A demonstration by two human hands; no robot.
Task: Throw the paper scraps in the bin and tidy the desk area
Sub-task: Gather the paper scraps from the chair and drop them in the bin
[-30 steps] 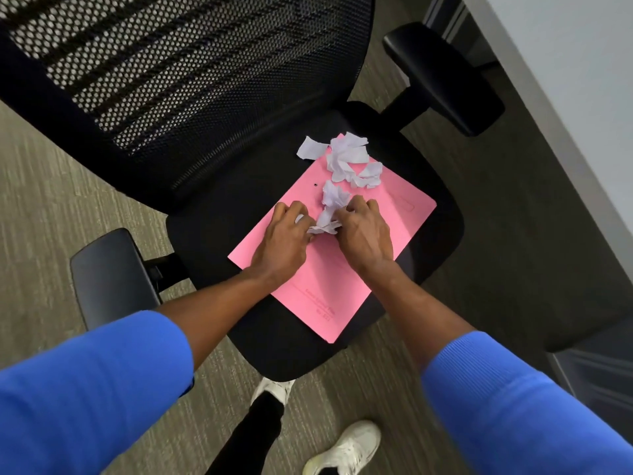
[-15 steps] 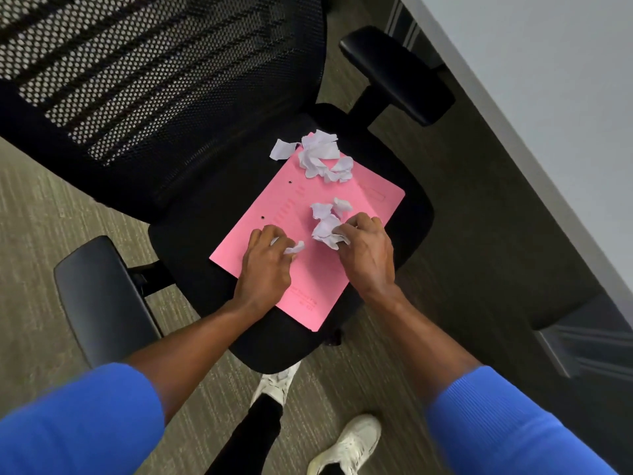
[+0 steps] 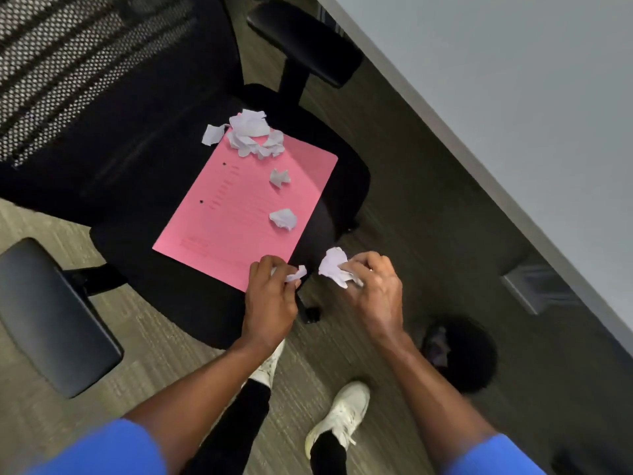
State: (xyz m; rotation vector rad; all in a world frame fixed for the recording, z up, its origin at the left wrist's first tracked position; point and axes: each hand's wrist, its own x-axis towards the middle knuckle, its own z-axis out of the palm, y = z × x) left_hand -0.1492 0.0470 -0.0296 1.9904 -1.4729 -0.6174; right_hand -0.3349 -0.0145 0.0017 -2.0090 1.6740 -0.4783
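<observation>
— Holding anything, those two hands?
— Yes. The left hand (image 3: 270, 299) pinches a small paper scrap (image 3: 297, 273) over the near corner of the pink folder (image 3: 239, 214); the right hand (image 3: 375, 293) grasps a bigger crumpled scrap (image 3: 334, 267) just beside that corner, off the chair seat (image 3: 164, 289).
— And the rest?
— Two loose scraps (image 3: 283, 219) lie on the folder's middle, and a pile of scraps (image 3: 253, 133) sits at its far edge. A dark bin (image 3: 469, 354) stands on the floor, nearer than the folder, under the table (image 3: 513, 97).
</observation>
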